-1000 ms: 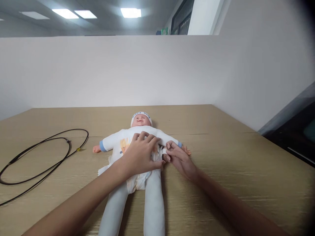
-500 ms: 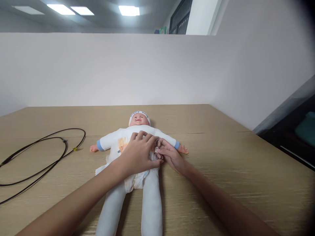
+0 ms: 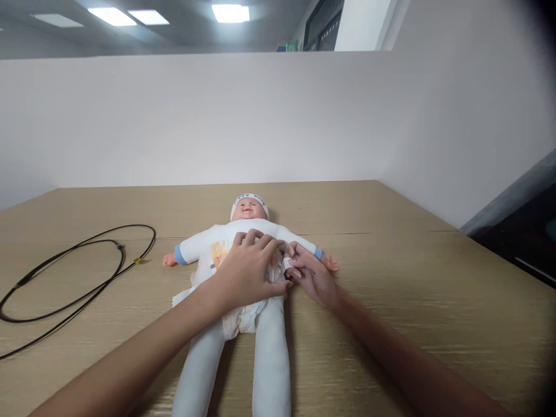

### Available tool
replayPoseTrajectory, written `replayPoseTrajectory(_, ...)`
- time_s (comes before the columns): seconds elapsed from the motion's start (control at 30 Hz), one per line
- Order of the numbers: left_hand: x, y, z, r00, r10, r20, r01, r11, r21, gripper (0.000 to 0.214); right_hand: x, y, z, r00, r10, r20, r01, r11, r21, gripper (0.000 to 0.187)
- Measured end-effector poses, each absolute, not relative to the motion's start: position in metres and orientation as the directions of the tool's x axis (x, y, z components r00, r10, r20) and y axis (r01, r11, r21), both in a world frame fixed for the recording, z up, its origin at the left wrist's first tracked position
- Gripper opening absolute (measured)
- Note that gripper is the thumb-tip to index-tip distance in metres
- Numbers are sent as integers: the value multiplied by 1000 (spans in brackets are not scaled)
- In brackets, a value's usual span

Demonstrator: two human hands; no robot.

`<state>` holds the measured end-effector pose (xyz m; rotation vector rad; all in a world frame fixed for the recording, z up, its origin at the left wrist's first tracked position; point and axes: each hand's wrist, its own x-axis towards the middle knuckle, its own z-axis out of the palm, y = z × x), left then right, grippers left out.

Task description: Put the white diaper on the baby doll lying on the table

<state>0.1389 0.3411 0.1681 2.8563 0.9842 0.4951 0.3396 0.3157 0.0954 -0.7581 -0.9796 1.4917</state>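
- White-clothed doll (image 3: 243,278) lies face up mid tabletop (image 3: 391,289), head toward the far edge, legs toward the near edge.
- Left hand (image 3: 247,272) flat on the doll's belly, fingers spread, grip holding nothing.
- Right hand (image 3: 310,275) beside the doll's waist, grip pinching a white diaper tab (image 3: 287,263).
- Diaper (image 3: 243,315) around the hips.
- Black cable (image 3: 78,272) looped near the left edge, well apart.

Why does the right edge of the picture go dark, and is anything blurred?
Head view: the right corners fade to black, a lens vignette; ceiling light panels glare white; the white-suited baby doll and both hands stay sharp, casting soft shadows on the wooden table.
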Motion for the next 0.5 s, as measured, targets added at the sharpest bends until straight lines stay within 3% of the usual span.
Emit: replayPoseTrajectory(0.5,139,341,171,746,605,278,578,-796,181,43,341,322,77,-223,969,110,-272,47,-961,27)
